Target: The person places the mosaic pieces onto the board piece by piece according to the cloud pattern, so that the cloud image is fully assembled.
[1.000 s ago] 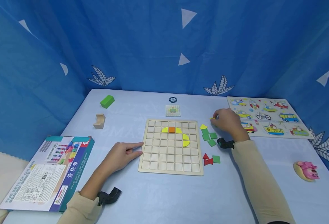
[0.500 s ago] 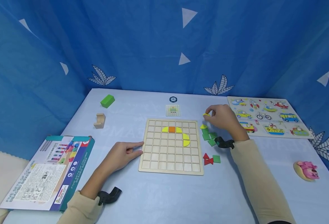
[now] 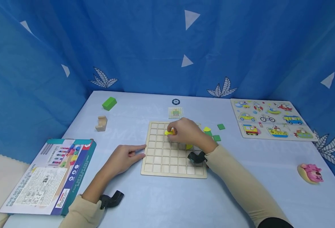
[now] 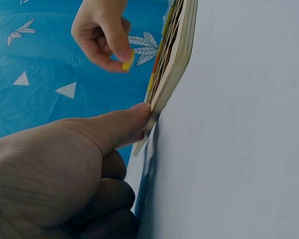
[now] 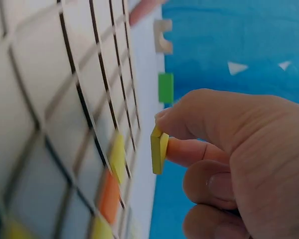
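A wooden grid board (image 3: 157,158) lies on the table. My left hand (image 3: 123,159) touches its left edge with extended thumb and forefinger; the other fingers are curled under, and the thumb (image 4: 122,124) presses the rim in the left wrist view. Over the upper part of the board, my right hand (image 3: 186,131) pinches a small yellow tile (image 5: 158,152) between thumb and forefinger. That tile is held apart from the surface. On the board beneath are another yellow tile (image 5: 117,157) and an orange square (image 5: 108,196). The right hand and forearm hide several tiles in the head view.
Green tiles (image 3: 221,126) and a yellow one (image 3: 207,129) lie right of the board. Behind it are a pattern card (image 3: 175,112) and a round disc (image 3: 176,102). A vehicle puzzle (image 3: 267,119), pink figure (image 3: 311,174), green block (image 3: 109,103), wooden piece (image 3: 101,123) and box (image 3: 47,177) surround it.
The right hand has moved left from beyond the loose tiles to above the board, carrying the yellow tile. A green tile it covered now shows. The left hand has stayed at the board's edge.
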The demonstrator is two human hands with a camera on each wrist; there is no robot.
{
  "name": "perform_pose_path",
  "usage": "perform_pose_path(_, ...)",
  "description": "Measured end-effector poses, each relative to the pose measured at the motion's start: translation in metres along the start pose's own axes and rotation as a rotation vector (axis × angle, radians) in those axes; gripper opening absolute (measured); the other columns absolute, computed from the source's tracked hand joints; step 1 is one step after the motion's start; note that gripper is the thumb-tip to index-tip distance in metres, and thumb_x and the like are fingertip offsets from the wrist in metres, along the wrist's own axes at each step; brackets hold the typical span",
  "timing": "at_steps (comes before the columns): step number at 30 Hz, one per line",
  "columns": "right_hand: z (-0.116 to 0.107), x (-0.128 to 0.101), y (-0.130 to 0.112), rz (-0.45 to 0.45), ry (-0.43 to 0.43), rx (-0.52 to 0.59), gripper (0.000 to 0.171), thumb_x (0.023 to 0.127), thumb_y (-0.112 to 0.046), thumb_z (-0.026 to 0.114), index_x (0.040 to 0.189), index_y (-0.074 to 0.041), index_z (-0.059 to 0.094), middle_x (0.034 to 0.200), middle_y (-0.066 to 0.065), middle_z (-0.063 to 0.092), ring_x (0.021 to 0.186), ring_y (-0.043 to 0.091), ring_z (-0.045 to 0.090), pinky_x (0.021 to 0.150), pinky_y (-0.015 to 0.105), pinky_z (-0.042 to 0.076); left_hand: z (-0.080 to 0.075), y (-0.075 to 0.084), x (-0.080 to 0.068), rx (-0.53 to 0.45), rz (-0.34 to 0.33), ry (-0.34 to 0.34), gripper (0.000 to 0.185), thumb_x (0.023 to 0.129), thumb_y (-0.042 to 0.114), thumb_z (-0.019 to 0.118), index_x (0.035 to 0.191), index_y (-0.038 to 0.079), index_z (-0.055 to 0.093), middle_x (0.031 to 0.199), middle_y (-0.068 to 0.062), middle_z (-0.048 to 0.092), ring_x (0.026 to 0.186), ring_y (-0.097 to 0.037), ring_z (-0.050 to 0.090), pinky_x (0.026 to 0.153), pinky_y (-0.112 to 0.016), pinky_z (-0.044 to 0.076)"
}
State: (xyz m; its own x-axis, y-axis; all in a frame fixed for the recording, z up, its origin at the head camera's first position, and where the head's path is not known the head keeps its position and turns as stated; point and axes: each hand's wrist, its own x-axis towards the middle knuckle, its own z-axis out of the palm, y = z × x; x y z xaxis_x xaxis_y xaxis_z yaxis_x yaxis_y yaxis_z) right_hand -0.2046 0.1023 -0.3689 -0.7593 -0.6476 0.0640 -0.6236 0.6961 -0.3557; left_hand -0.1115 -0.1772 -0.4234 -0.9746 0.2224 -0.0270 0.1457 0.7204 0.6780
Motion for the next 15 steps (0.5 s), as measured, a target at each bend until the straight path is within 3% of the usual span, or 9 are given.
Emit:
perform_pose_path(6,0.019,0.015,-0.012,-0.011,-0.039,0.016,0.019,0.093,-0.026,0.071,0.106,-0.015,0.078,0.058,-0.008,0.056,0.052,0.007,0.044,0.054,0.026,0.037,-0.001,0.001,0.001,0.009,0.014,-0.006,0.04,0.091,0.029,0.08,0.129,0.02,0.073,0.053,0.005,0.041,0.048,-0.011,0.037,0.048,-0.027,0.03)
perform_pose_path(15,0.032,0.026,-0.014,-0.009,-0.044,-0.004,0.015,0.092,-0.024,0.072,0.104,-0.017,0.079,0.076,-0.01,0.068,0.064,0.005,0.057,0.063,0.026,0.048,-0.001,0.002,-0.001,0.01,0.015,-0.001,0.04,0.091,0.029,0.08,0.129,0.019,0.074,0.052,0.006,0.041,0.048,-0.01,0.035,0.048,-0.027,0.029)
